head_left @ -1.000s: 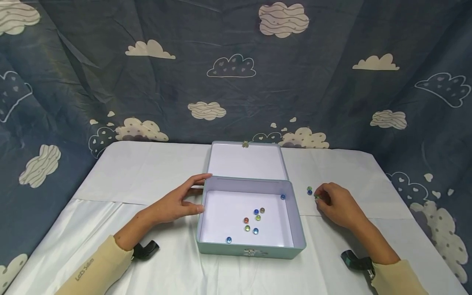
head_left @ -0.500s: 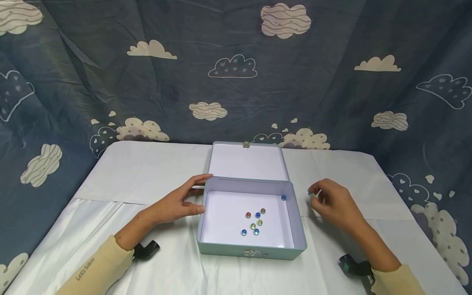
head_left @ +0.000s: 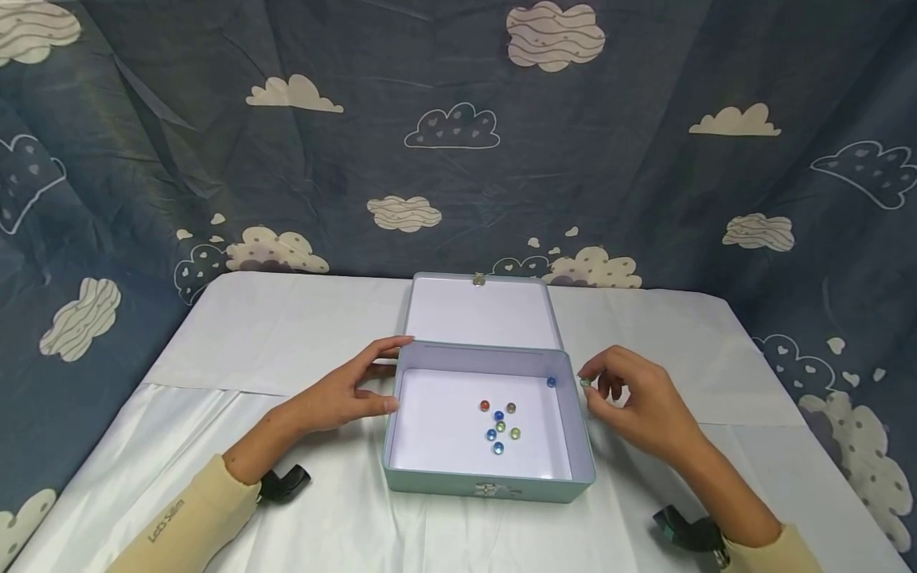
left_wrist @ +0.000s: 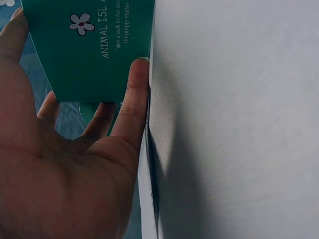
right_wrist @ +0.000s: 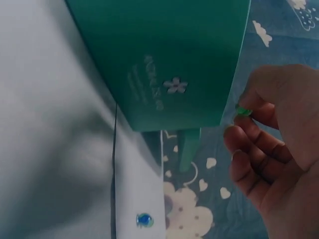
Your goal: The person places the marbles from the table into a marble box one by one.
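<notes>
A green tin box (head_left: 487, 484) stands with its lid (head_left: 481, 310) laid back behind it. Several glass marbles lie inside, including a red marble (head_left: 485, 406) and a blue marble (head_left: 551, 382) near the back right corner. My left hand (head_left: 337, 402) rests against the box's left wall, fingers spread and fairly straight, as the left wrist view confirms. Just outside the right rim, my right hand (head_left: 641, 402) pinches a green marble (right_wrist: 243, 110) between thumb and fingertip. In the right wrist view, another marble, blue (right_wrist: 144, 220), sits on the table beside the box.
A white cloth (head_left: 322, 493) covers the table. Behind it hangs a dark blue curtain (head_left: 444, 72) with cloud prints. Each wrist carries a black camera, the left camera (head_left: 285, 485) and the right camera (head_left: 686, 531), low over the cloth.
My right hand has moved left to the box's right rim, bringing the green marble with it. Several marbles inside have rolled and bunched closer together. My left hand has stayed in place.
</notes>
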Demonstrator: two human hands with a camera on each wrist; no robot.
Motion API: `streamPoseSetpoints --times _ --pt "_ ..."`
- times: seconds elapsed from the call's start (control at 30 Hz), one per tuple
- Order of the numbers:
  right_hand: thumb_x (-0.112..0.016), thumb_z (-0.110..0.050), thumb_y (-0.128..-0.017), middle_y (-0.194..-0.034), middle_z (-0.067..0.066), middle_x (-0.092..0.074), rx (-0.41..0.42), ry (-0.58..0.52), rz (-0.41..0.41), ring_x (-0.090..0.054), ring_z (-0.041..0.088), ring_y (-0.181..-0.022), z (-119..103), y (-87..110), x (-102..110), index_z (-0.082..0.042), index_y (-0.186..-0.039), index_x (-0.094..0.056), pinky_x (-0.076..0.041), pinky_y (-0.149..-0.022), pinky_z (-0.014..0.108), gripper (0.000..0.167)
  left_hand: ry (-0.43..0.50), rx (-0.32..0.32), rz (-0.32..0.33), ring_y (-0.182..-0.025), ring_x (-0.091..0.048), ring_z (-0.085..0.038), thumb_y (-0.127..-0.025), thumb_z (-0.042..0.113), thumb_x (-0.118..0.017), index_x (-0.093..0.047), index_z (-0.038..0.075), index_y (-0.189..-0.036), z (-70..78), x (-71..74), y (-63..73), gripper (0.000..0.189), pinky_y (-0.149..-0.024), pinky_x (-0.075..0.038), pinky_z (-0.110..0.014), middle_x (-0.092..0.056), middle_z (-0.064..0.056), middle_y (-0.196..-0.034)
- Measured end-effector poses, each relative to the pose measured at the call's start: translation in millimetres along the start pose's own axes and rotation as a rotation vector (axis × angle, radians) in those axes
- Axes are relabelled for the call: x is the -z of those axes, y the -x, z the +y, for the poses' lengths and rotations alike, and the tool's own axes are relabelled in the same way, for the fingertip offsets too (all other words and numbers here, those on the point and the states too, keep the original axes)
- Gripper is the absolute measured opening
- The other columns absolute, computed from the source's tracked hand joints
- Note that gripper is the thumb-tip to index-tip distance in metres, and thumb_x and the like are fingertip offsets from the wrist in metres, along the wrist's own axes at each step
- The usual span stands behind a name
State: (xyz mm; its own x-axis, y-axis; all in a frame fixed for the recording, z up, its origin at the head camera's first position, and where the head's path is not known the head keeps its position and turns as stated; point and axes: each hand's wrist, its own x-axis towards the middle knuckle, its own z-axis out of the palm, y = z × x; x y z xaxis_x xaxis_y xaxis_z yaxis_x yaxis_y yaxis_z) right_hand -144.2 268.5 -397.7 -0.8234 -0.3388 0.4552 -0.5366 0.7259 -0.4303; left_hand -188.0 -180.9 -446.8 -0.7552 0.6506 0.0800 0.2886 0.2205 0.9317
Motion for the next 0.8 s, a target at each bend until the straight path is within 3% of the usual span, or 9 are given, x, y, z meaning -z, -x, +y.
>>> streamPoseSetpoints --times 0.23,0.8 --pt "-0.076 0.013 -0.081 -0.099 -0.011 -0.066 0.029 -0.106 -0.047 -0.06 0.01 -0.077 -6.2 1.5 -1.7 -0.021 -0.102 -0.071 -0.054 -0.068 0.022 0.04 0.01 0.012 -0.001 -0.152 -0.039 -0.039 -0.1 0.017 -0.076 -0.025 0.041 -0.167 -0.5 -0.5 -0.9 0.088 -0.104 -0.056 -0.043 -0.033 -0.008 -0.166" --pt "-0.076 0.011 -0.081 -0.097 -0.013 -0.064 0.059 -0.165 -0.105 -0.059 0.01 -0.079 -9.8 2.7 -3.6 -0.028 -0.098 -0.067 -0.056 -0.068 0.026 0.044 0.002 0.01 0.003 -0.152 -0.04 -0.04 -0.1 0.016 -0.076 -0.025 0.039 -0.167 -0.3 -0.2 -0.4 0.087 -0.103 -0.057 -0.042 -0.033 -0.008 -0.165"
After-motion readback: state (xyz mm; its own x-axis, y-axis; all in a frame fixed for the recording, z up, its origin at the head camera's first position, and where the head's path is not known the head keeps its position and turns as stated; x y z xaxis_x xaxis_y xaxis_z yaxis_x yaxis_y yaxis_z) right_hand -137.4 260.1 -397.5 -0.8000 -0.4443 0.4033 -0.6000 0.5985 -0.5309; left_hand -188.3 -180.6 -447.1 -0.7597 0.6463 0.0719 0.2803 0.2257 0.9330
